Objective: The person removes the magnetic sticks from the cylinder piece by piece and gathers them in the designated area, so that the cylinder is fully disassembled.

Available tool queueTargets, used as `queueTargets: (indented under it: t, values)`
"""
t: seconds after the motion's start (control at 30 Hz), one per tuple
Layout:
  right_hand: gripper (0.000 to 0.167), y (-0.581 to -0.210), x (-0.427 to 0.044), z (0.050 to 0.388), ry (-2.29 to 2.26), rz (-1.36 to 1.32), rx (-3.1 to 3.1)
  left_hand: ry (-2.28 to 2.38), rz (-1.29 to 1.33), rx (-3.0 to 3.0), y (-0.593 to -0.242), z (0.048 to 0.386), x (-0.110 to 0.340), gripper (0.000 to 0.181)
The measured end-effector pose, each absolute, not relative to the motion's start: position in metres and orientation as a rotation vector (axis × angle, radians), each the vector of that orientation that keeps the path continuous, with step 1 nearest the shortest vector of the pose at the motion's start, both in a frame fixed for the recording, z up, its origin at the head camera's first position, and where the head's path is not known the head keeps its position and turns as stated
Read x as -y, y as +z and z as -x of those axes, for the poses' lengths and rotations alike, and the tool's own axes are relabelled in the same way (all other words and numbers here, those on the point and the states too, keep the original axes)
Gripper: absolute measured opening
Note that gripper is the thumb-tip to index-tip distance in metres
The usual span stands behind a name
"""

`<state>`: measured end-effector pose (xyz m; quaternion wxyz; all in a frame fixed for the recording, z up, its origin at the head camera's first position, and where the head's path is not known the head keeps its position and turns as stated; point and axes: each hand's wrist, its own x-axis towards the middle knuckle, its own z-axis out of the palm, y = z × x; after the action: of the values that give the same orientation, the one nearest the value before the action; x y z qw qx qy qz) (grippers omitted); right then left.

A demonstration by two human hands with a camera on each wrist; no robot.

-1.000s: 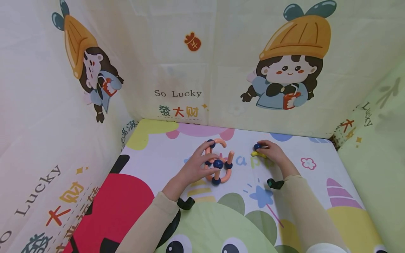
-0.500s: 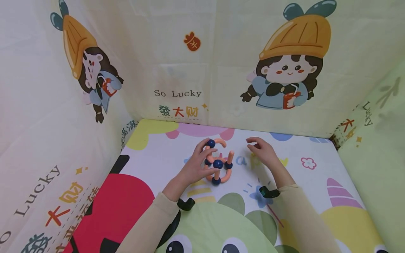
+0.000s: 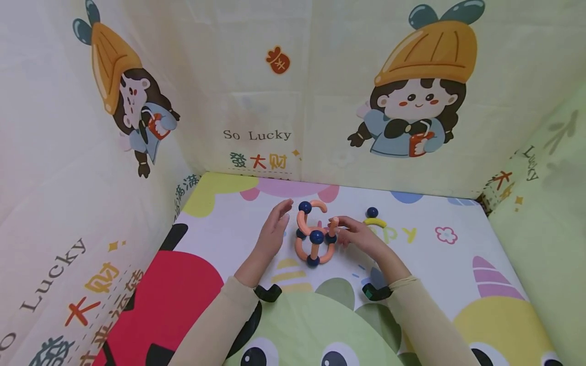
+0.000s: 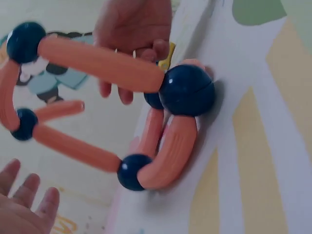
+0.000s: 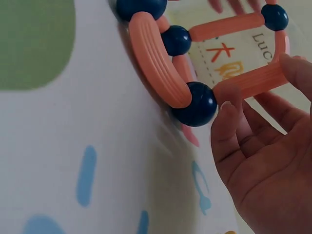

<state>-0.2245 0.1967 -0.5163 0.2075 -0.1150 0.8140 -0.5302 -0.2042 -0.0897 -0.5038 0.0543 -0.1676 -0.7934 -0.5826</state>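
Note:
A frame of salmon-coloured magnetic rods and navy balls (image 3: 316, 237) stands on the printed cloth, between both hands. My left hand (image 3: 273, 231) is beside its left side, fingers extended and apart from it; in the left wrist view its fingertips (image 4: 31, 197) hold nothing. On the right side, my right hand (image 3: 359, 238) pinches an upright salmon rod (image 5: 263, 82) between thumb and fingers, just above a navy ball (image 5: 195, 104). A curved salmon rod (image 3: 319, 204) juts from the frame's top ball (image 3: 304, 207) with one end free.
A loose navy ball (image 3: 373, 212) and a curved yellow rod (image 3: 375, 222) lie beyond the right hand. Cloth walls (image 3: 256, 96) with cartoon prints rise at the back and both sides. Black wrist-camera mounts (image 3: 377, 292) project inward near the cuffs.
My right hand has left the loose navy ball, moved left and taken hold of the frame's right rod. My left hand has let go of the frame and drawn back left.

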Motion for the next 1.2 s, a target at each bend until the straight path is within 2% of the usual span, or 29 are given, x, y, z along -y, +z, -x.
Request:
queueTargets:
  t: [0.13, 0.4, 0.87, 1.2]
  values:
    - [0.049, -0.516, -0.194, 0.221, -1.474, 0.291, -2.252, -1.801, 0.244, 2.527, -0.518, 0.215, 0.092, 0.040]
    - [0.052, -0.521, -0.190, 0.222, -1.552, 0.241, -2.183, -1.828, 0.075, 2.803, -0.549, 0.229, 0.086, 0.052]
    - [0.051, -0.528, -0.187, 0.221, -1.661, 0.165, -2.063, -1.756, 0.243, 2.873, -0.559, 0.229, 0.079, 0.041]
    - [0.055, -0.530, -0.187, 0.222, -1.675, 0.192, -2.049, -1.685, 0.193, 2.883, -0.559, 0.230, 0.078, 0.036]
